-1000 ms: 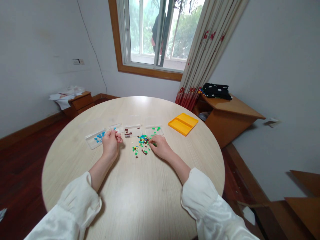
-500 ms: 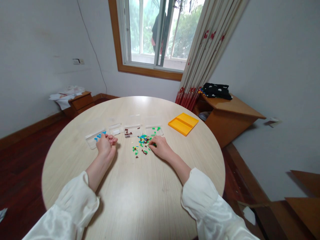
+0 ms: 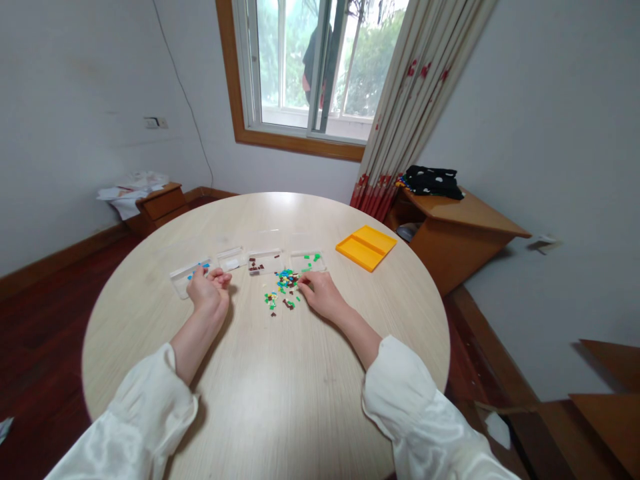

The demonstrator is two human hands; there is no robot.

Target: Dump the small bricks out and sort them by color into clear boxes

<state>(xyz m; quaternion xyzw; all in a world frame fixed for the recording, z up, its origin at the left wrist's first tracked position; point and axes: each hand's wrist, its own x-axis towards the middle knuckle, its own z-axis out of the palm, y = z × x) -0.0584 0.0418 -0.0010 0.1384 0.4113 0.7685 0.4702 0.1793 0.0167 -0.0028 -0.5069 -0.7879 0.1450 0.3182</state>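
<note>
My left hand [image 3: 206,291] is turned partly palm up over the right end of a clear plastic box [image 3: 181,287] with small blue pieces [image 3: 201,265]. Its fingers curl loosely, thumb apart from them, with nothing visible in the palm. My right hand [image 3: 323,292] touches the right side of a loose pile of tiny blue, green, brown and yellow pieces [image 3: 287,278]. Thumb and fingertips are closed together there; what they hold, if anything, is too small to make out. A smaller scatter of pieces [image 3: 271,300] lies nearer to me.
Beyond the pile stand a clear box with brown pieces [image 3: 270,265], another with green pieces [image 3: 320,267] and a small box with white contents [image 3: 231,259], lids open. An open yellow case [image 3: 367,248] lies at the right on the round table [image 3: 280,400].
My left hand has shifted slightly left, covering more of the blue pieces. The right hand's fingertips have lifted a little at the pile's edge.
</note>
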